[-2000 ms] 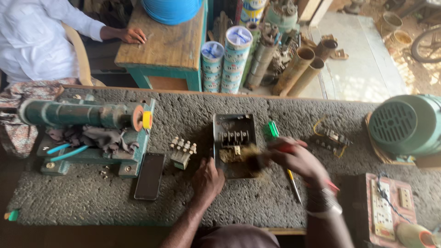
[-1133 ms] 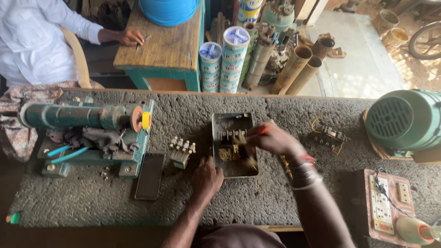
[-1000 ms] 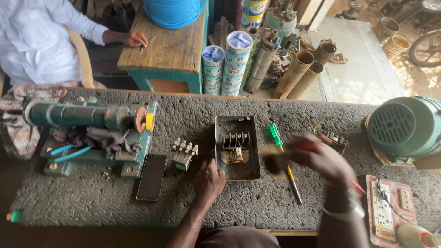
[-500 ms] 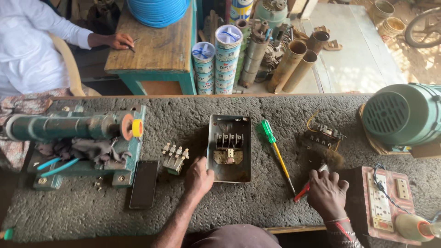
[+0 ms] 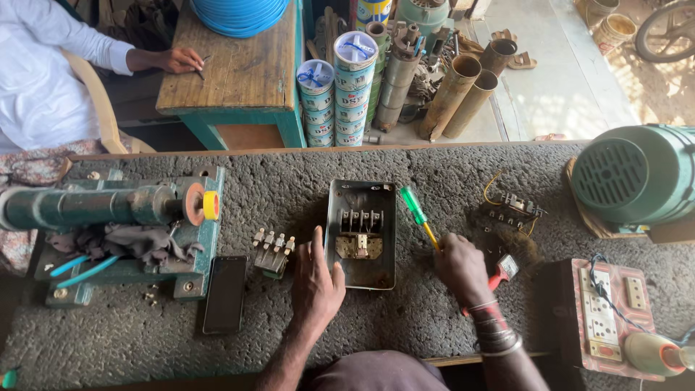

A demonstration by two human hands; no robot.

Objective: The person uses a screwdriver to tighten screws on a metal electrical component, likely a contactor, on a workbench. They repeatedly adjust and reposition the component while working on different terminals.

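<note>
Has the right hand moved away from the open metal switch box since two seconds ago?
Yes. The right hand has dropped toward the near bench edge, right of the metal switch box, beside the green-handled screwdriver.

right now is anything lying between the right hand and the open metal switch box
Nothing visible blocks it. The green screwdriver lies just right of the metal switch box, its tip under the right hand, with bare bench between. The left hand already rests at the box's left edge.
</note>
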